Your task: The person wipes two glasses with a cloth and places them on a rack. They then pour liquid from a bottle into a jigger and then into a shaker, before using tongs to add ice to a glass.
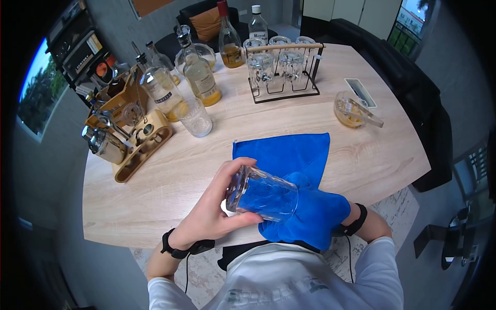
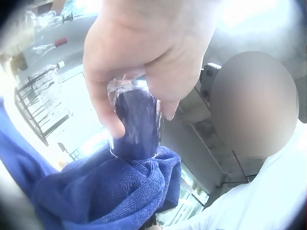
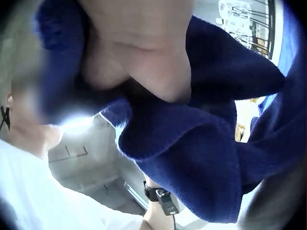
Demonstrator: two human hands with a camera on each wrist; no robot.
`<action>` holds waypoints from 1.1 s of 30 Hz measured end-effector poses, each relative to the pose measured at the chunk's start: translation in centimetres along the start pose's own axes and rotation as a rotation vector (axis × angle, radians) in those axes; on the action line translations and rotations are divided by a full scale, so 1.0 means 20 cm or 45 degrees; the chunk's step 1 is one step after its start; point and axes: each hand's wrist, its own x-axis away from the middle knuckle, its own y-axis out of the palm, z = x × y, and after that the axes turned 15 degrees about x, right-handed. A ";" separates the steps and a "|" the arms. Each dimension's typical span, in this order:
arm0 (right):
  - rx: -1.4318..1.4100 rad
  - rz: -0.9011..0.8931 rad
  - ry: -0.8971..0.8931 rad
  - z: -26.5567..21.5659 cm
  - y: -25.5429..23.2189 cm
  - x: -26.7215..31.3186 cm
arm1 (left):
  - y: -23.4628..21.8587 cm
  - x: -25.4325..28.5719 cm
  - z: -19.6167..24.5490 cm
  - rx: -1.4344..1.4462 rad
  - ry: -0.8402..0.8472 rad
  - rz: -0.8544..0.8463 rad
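Note:
My left hand (image 1: 209, 206) grips a clear drinking glass (image 1: 263, 196) around its base, fingers on the far side and thumb on the near side. In the head view the glass lies tilted, its mouth toward the right. A blue cloth (image 1: 320, 212) fills the inside of the glass and spills out of its mouth. My right hand (image 3: 144, 67) is wrapped in this cloth at the mouth of the glass; its fingers are hidden by folds. The cloth's far part lies spread on the table (image 1: 201, 165).
Bottles (image 1: 201, 75) and a textured glass (image 1: 195, 120) stand at the back left, beside a wooden stand (image 1: 150, 142) with a shaker (image 1: 103, 144). A rack (image 1: 284, 95) holds several glass mugs. At the right is a glass bowl (image 1: 349, 109) with tongs (image 1: 369, 118).

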 end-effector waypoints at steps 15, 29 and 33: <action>-1.247 -0.219 0.568 0.03 -0.08 0.04 | -0.12 -0.06 -0.01 -0.307 0.384 -0.302; -1.040 -0.415 0.552 0.04 -0.01 0.04 | -0.01 -0.01 0.03 0.094 -0.202 0.077; -1.031 -0.503 0.441 0.03 0.04 0.05 | 0.03 -0.03 0.02 -0.016 -0.219 0.208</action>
